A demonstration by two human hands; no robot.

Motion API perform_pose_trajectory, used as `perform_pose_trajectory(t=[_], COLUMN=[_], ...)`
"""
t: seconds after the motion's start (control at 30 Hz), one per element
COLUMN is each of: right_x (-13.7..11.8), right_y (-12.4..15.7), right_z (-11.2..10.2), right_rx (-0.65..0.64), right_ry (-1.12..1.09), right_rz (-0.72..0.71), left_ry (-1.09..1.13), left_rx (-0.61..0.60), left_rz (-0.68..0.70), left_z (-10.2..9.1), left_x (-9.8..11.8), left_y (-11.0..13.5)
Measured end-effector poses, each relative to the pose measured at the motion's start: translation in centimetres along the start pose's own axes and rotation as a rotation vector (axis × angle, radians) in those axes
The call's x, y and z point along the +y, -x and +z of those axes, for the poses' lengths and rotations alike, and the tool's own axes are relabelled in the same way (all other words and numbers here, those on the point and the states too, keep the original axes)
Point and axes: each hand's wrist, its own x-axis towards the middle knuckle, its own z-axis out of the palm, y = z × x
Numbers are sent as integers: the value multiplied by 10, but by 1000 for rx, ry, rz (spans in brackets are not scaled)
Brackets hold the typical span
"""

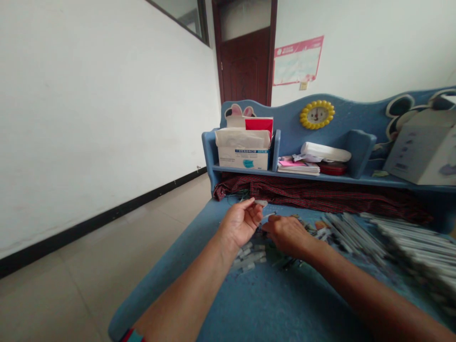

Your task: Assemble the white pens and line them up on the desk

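Observation:
My left hand (240, 222) is palm up, thumb and fingers closed on a small whitish, translucent piece (261, 203) that looks like a short plastic tube or cap. Close on its right, my right hand (288, 233) is back up with its fingers pinched together. A thin pale strip (270, 215) pokes out by those fingertips, and its far end is hard to make out. Under the left wrist lies a pile of similar small translucent pieces (251, 256). Thin dark bits (292, 264) lie beneath the right hand, partly hidden by it.
Long grey-white rods (356, 237) lie in bundles on the blue desk (235, 308) at right. A red checked cloth (320, 195) is bunched along the back. The shelf above holds a mask box (244, 149), papers (297, 167) and a large white carton (422, 147).

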Motion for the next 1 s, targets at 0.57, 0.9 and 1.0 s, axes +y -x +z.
perform_pose_trajectory(t=[0.57,0.9,1.0], right_x=[6,10,10], right_y=[42,68,68], right_z=[-13,-19,-19], right_rx=[202,320,375], right_ry=[-1507,-1633,-1563], right_rz=[186,206,242], left_ry=[-101,-255,-275], left_rx=[-54,-122,-124], left_rz=[6,9,21], left_z=[-1,0,2], left_x=[-9,-24,-25], left_y=[0,4,6])
